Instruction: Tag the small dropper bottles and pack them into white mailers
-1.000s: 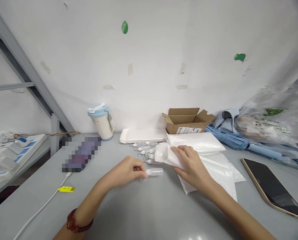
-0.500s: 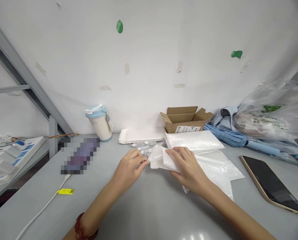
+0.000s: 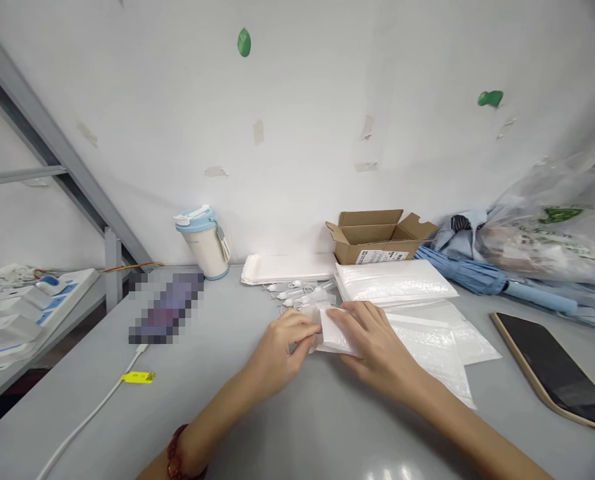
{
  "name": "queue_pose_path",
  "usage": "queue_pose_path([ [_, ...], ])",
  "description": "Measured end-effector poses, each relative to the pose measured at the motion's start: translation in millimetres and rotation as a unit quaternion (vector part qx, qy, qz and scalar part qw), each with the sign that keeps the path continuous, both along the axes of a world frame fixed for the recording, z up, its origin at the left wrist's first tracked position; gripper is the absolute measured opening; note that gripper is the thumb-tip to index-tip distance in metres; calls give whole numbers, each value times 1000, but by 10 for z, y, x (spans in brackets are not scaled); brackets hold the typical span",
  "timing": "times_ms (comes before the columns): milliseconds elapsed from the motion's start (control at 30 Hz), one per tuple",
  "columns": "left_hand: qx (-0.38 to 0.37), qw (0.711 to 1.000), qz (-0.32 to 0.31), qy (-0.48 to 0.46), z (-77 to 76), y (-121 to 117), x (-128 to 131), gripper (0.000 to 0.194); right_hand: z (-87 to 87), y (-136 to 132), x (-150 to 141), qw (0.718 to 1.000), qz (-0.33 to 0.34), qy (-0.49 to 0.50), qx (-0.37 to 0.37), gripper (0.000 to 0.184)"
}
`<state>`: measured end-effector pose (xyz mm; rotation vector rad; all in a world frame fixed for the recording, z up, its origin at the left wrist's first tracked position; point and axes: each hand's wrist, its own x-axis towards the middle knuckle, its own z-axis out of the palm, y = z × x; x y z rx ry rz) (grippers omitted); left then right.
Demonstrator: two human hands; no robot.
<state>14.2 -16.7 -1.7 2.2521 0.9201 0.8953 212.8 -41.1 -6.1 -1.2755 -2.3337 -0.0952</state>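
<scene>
My right hand point(image 3: 377, 337) is closed around a small white packet point(image 3: 336, 333), thumb below and fingers on top. A translucent plastic flap point(image 3: 313, 320) shows at the packet's left end. At that end my left hand point(image 3: 283, 350) has its fingertips pinched together against the flap; whatever lies between them is hidden. Just behind the hands lies a group of small clear tubes with white caps point(image 3: 297, 293). White bubble mailers point(image 3: 397, 280) lie stacked under and beyond my right hand.
Behind stand an open cardboard box point(image 3: 372, 240), a flat white stack point(image 3: 287, 268) and a cream tumbler point(image 3: 204, 247). To the right are a blue umbrella point(image 3: 477, 277) and a phone point(image 3: 557, 367). A white cable point(image 3: 97, 403) crosses the grey table at left.
My left fingertips have moved in closer against the packet's left end, covering more of the translucent flap. The packet has shifted slightly towards me. The whole view has shifted a little.
</scene>
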Motion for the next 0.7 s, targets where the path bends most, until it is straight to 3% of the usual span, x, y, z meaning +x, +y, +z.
queue_pose_path([
  [67,-33,999,15,-30,8,12,-1,24,-2,17,25,1000,-6,0,4,54],
  [167,-49,990,119,-53,-26,117,-67,23,10,37,80,1000,-27,-5,15,54],
  [267,7,980,194,-30,-114,298,-180,24,40,41,117,999,-48,-7,24,50],
  [400,91,978,179,50,-247,517,-276,28,63,45,122,998,-54,8,34,47],
  [567,82,976,131,154,-359,617,-240,39,38,68,127,998,-54,5,40,48],
  [700,86,972,122,182,-373,607,-222,47,47,57,117,998,-56,0,36,48],
])
